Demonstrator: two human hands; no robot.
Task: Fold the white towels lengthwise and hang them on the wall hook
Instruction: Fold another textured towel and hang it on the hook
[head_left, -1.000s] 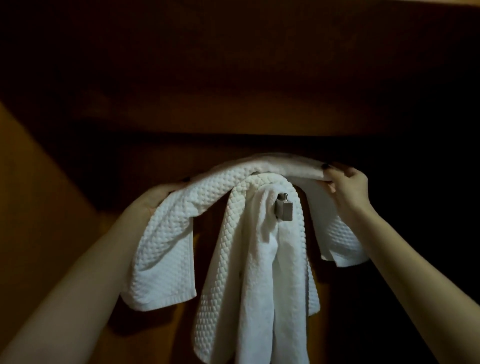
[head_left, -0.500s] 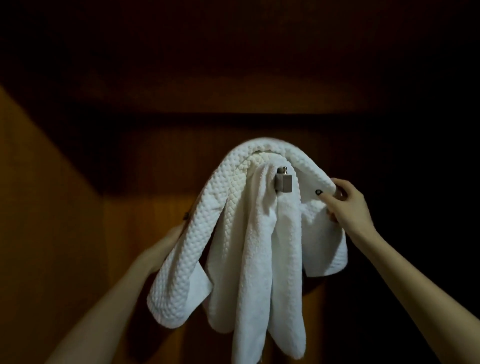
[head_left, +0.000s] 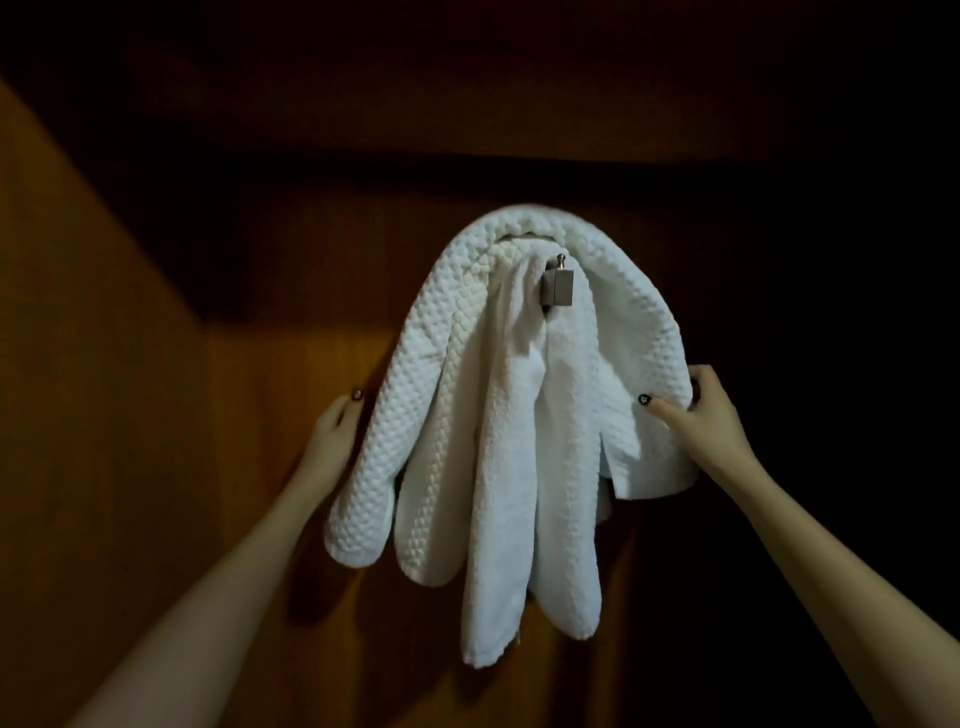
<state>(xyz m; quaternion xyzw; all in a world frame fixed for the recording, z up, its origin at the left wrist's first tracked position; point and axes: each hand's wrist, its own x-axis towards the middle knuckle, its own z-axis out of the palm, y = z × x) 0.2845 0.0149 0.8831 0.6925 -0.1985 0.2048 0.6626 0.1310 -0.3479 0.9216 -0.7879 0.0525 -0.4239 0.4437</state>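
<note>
The right hand (head_left: 711, 421) is pinching the outer towel (head_left: 639, 332). Its thumb (head_left: 657, 405) lies flat on the front of the cloth, and its fingers (head_left: 698, 376) curl round the towel's right edge from behind. The cloth is squeezed between them. From this pinch the outer towel goes up and to the left, bends over the top of the hook (head_left: 558, 287), and then comes down the other side to the left hand (head_left: 332, 441). A short end of the towel hangs just below the right hand's pinch.

The left hand is touching the left side of the same towel. Its thumb (head_left: 353, 402) points up, just beside the cloth. Its fingers are hidden behind the towel, so I cannot tell if they are holding it or only resting there. The towel's long left end hangs down below this hand.

The inner towel (head_left: 514, 467) hangs between the two hands, under the arch of the outer towel. It is caught on the hook and drops in long folds, lower than both hands.

Both arms reach up and forward from the bottom corners. The hands are at about the same height, below the hook, one on each side. Behind it all is a dark brown wooden wall (head_left: 249, 415).
</note>
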